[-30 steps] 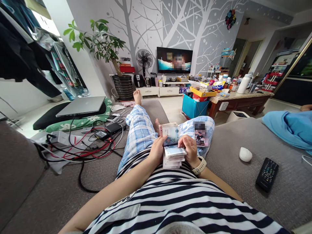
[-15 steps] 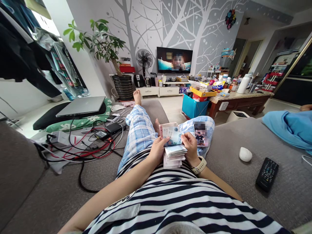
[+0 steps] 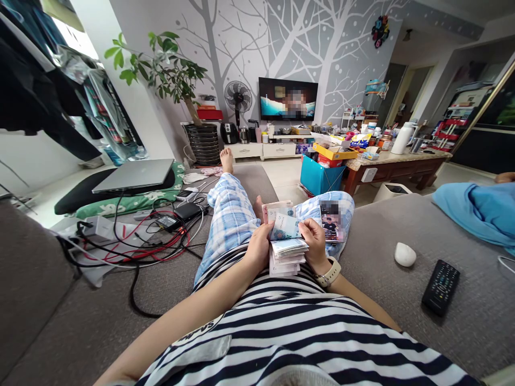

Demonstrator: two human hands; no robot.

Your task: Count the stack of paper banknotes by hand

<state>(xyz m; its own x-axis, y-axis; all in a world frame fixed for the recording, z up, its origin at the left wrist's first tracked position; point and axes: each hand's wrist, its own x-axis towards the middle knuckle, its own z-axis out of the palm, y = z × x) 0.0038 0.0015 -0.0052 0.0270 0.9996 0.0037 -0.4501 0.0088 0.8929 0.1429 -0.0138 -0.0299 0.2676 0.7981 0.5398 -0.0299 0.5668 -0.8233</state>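
Observation:
A bundle of banknotes (image 3: 287, 251) is held over my lap, its lower part folded down in layers. My left hand (image 3: 258, 246) is closed around the left side of the bundle. A bluish banknote (image 3: 285, 227) stands up from it, and pinkish notes (image 3: 273, 206) show behind. My right hand (image 3: 315, 240), with a pale watch (image 3: 330, 272) on the wrist, pinches the right edge of the bluish note. Just right of this hand, a phone (image 3: 330, 222) with a lit screen rests on my leg.
On the grey sofa to the right lie a white mouse (image 3: 405, 254), a black remote (image 3: 441, 287) and blue cloth (image 3: 477, 212). Tangled cables (image 3: 140, 244) and a laptop (image 3: 134, 175) are at the left. A cluttered table (image 3: 396, 156) stands ahead.
The bluish note has tilted and shifted slightly, showing more of the pinkish notes behind it. My left thumb has drawn back to the left, off the note's face.

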